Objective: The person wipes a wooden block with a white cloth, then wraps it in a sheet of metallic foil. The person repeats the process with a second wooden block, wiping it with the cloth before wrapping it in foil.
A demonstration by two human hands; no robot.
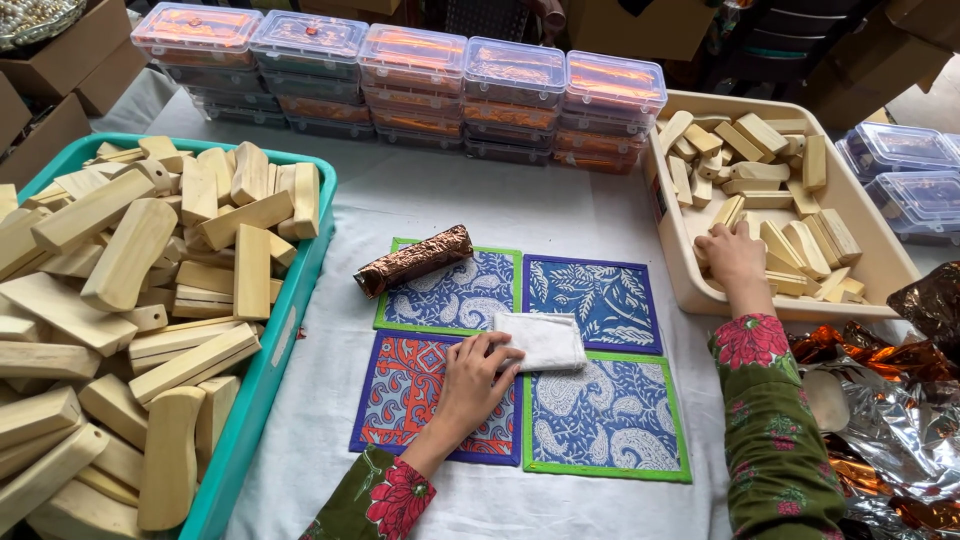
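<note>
Head view. Left hand (472, 378), fingers flat and spread, presses a white folded cloth (541, 340) at centre of four patterned mats (605, 412); nothing gripped. Cloth likely light, soft, limp; best pinched at an edge. Right hand (733, 258), at two o'clock, reaches into beige tray (885, 270) of wooden blocks (782, 245); grasp cannot be told. Foil-wrapped bar (414, 259) lies at eleven o'clock.

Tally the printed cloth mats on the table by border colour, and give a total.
Green-bordered mats: 2
Blue or purple-bordered mats: 2
Total: 4
</note>
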